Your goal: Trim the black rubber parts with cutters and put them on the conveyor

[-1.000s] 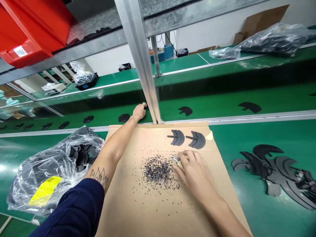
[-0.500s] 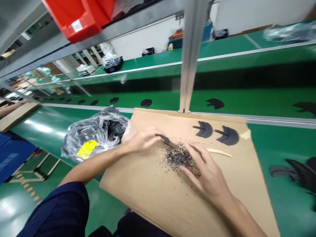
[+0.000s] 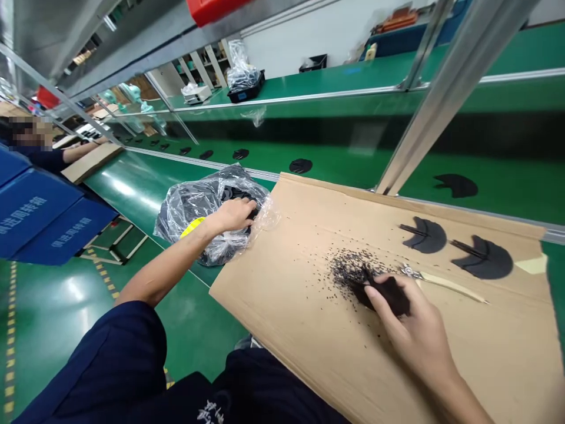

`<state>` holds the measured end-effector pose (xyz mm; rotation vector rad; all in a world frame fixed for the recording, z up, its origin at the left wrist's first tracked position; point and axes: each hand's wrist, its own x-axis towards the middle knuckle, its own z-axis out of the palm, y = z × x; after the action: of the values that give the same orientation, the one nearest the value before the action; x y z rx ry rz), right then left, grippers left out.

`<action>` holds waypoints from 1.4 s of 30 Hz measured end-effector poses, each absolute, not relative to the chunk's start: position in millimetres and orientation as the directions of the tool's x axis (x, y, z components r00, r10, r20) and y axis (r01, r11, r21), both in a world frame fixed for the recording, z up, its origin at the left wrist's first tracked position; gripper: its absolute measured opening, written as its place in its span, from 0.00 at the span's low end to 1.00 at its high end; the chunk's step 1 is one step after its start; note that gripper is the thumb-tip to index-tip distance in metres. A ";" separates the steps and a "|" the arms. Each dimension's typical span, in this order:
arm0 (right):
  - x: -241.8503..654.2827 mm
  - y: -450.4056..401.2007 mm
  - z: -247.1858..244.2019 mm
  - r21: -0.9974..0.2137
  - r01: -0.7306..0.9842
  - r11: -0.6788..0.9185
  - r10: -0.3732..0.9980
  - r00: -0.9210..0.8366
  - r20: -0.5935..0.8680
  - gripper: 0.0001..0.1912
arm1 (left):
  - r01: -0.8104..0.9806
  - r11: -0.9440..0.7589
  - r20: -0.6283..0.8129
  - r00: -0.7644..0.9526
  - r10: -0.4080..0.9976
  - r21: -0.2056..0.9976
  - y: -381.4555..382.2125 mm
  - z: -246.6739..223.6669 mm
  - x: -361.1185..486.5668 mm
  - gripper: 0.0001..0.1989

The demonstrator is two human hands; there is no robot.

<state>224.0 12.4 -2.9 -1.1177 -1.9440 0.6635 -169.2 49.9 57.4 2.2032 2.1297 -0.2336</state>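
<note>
My left hand (image 3: pixel 236 214) reaches into the mouth of a clear plastic bag (image 3: pixel 189 200) of black pieces; its fingers curl down on them, and what they grip, if anything, is hidden. Over the cardboard sheet (image 3: pixel 273 277), my right hand (image 3: pixel 408 312) holds a black piece (image 3: pixel 395 294) between thumb and fingers. Beside it lies a scatter of small black bits (image 3: pixel 348 265). Cream-handled snips (image 3: pixel 454 285) rest to the right. Two black curved pieces, one nearer (image 3: pixel 485 258) and one farther (image 3: pixel 424 234), lie toward the sheet's back right.
Behind the sheet, a green belt (image 3: pixel 344 176) carries several black pieces. A metal post (image 3: pixel 432 112) slants up at the sheet's back edge. Blue boxes (image 3: pixel 57 212) stand at the left. Another person's arm (image 3: pixel 83 151) extends at the far left.
My left hand has moved left from the black bits to the plastic bag. My right hand has closed on a black piece. The view has shifted left.
</note>
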 end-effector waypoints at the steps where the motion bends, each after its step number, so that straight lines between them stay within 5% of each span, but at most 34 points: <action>1: 223.4 12.8 -2.7 -0.776 0.459 0.432 0.899 -0.290 0.329 0.11 | 0.996 -0.013 -0.175 -0.001 0.985 -0.084 50.7 55.4 -176.7 0.12; 9: 220.7 15.5 0.7 -0.954 0.257 0.156 0.966 -0.242 0.093 0.15 | 0.980 0.113 -0.108 -0.132 0.985 -0.167 47.1 55.7 -189.5 0.11; 20: 217.0 18.8 18.1 -0.979 0.119 -0.166 0.972 -0.145 -0.183 0.25 | 0.984 0.174 0.181 -0.166 0.969 -0.029 41.2 77.5 -213.2 0.16; 22: 216.6 19.5 20.6 -0.972 0.081 -0.222 0.961 -0.152 -0.232 0.27 | 0.989 0.141 0.282 -0.150 0.947 0.054 38.3 82.0 -211.2 0.15; 25: 213.6 20.6 27.0 -0.959 0.018 -0.284 0.942 -0.181 -0.282 0.30 | 0.916 -0.025 0.430 -0.164 0.888 0.400 36.0 85.1 -195.2 0.14; 28: 205.7 22.1 31.7 -0.948 -0.013 -0.318 0.926 -0.216 -0.308 0.30 | 0.614 -0.202 0.385 -0.179 0.905 0.763 37.7 79.0 -159.9 0.18; 30: 198.8 22.9 31.1 -0.943 -0.029 -0.331 0.916 -0.249 -0.314 0.29 | 0.407 -0.270 0.361 -0.166 0.918 0.872 38.2 69.6 -127.8 0.18; 33: 191.6 22.6 24.8 -0.933 -0.080 -0.351 0.899 -0.306 -0.312 0.27 | 0.250 -0.374 0.413 -0.130 0.901 0.893 33.2 50.7 -76.9 0.13; 42: 201.9 11.8 8.3 -0.900 -0.181 -0.397 0.878 -0.362 -0.314 0.23 | 0.186 -0.545 0.516 0.184 0.837 0.817 12.0 4.9 -13.6 0.09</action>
<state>201.9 11.8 8.3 -1.0982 -1.0450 1.8431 -13.6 12.0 4.9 1.8613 0.9591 1.3890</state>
